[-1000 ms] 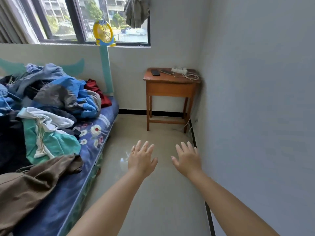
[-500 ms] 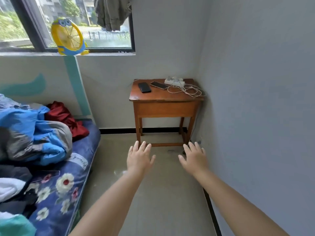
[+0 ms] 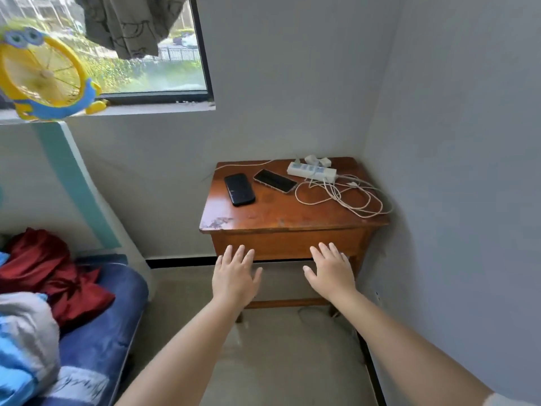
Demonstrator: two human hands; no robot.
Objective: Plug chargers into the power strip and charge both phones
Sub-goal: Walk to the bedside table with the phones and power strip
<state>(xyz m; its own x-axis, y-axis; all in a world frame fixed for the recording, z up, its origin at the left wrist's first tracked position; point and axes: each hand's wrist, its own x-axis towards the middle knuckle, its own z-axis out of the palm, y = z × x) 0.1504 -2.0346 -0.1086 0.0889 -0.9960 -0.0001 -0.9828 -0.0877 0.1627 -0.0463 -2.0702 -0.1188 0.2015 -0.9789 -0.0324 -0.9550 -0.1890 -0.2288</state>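
Hovering open and empty, left hand (image 3: 235, 276) and right hand (image 3: 330, 272) sit short of the power strip (image 3: 311, 171).

Wooden table (image 3: 281, 221) bears phones (image 3: 239, 189), power strip (image 3: 311, 172), cables (image 3: 339, 194)

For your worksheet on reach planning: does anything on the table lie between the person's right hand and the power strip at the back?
Yes. The tangle of white charger cables lies in front of the power strip, between it and the right hand, which hovers open by the table's front edge. Nothing taller blocks the reach.
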